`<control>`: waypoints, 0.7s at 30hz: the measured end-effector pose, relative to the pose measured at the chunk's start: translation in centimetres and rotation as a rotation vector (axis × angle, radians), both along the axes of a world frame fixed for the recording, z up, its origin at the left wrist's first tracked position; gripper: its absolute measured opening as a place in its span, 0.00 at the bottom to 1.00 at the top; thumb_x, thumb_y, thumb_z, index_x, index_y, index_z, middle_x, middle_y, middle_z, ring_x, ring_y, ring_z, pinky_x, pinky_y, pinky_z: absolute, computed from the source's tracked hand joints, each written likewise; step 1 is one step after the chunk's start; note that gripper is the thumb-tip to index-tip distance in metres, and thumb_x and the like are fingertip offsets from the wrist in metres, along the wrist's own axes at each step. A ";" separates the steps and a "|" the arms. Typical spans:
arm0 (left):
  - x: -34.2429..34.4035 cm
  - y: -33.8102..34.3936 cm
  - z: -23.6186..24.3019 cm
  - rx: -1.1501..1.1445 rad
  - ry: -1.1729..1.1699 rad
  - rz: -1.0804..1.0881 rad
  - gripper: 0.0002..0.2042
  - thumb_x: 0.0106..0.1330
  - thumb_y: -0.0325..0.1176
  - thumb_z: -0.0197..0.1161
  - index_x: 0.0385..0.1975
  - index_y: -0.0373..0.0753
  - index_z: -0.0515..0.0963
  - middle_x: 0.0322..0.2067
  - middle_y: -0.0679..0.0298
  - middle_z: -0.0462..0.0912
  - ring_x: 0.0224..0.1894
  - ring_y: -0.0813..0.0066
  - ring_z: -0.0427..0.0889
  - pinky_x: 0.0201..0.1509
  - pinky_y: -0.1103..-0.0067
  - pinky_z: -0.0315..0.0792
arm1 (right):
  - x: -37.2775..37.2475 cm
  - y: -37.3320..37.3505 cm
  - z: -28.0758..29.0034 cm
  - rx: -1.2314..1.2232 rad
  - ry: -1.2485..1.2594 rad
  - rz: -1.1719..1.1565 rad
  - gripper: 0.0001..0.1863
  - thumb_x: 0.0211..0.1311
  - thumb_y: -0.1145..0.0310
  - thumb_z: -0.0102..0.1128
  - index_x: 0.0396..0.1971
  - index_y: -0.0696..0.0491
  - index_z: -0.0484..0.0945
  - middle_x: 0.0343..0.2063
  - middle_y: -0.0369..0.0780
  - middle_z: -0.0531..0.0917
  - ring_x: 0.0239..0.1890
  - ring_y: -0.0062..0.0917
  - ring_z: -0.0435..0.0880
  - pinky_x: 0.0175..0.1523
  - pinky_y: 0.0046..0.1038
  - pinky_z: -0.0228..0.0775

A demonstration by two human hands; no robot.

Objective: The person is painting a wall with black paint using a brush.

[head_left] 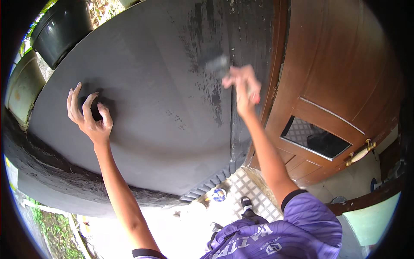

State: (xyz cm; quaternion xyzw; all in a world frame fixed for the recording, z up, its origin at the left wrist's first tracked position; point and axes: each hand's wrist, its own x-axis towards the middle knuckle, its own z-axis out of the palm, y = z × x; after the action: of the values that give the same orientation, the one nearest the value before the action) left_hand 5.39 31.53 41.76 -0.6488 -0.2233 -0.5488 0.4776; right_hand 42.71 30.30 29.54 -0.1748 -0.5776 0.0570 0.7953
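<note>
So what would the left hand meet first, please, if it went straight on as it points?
Probably the black pot at the edge of the dark wall, though depth is unclear and the left hand might brush the wall first.

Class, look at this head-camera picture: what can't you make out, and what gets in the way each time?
- Head view: the exact kind of pale tool in the right hand; blurred.
- Head view: the full outline of the brown door; cut off by the dark round rim.
- Head view: what the blue-and-white container holds; too small.
- Head view: much of the legs; hidden by the purple shirt.
</note>
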 end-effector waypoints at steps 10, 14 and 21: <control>-0.2 -0.4 0.6 -0.026 0.024 -0.005 0.11 0.57 0.29 0.56 0.38 0.37 0.78 0.57 0.54 0.76 0.63 0.50 0.69 0.67 0.62 0.58 | -6.8 -9.7 -34.7 -0.988 0.160 -0.045 0.17 0.66 0.74 0.59 0.17 0.59 0.67 0.24 0.35 0.72 0.19 0.15 0.74 0.30 0.22 0.75; 0.2 -0.5 0.3 -0.037 -0.008 0.004 0.10 0.57 0.29 0.56 0.37 0.38 0.78 0.56 0.54 0.77 0.63 0.50 0.68 0.68 0.63 0.58 | -5.0 -5.7 -23.1 -0.724 -0.005 -0.245 0.17 0.68 0.69 0.58 0.19 0.56 0.70 0.13 0.31 0.73 0.15 0.13 0.65 0.37 0.19 0.74; -0.6 -0.7 0.4 -0.035 -0.004 -0.015 0.11 0.53 0.27 0.56 0.37 0.38 0.79 0.55 0.55 0.77 0.63 0.51 0.68 0.67 0.63 0.58 | -2.7 -1.6 9.7 0.115 0.126 0.004 0.14 0.73 0.65 0.49 0.38 0.61 0.76 0.39 0.47 0.82 0.36 0.30 0.86 0.49 0.28 0.72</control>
State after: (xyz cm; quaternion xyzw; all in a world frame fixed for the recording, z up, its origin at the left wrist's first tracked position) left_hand 4.84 30.83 42.12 -0.6577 -0.2290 -0.5498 0.4613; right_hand 40.03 28.72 39.21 -0.1235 -0.5292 0.0362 0.8387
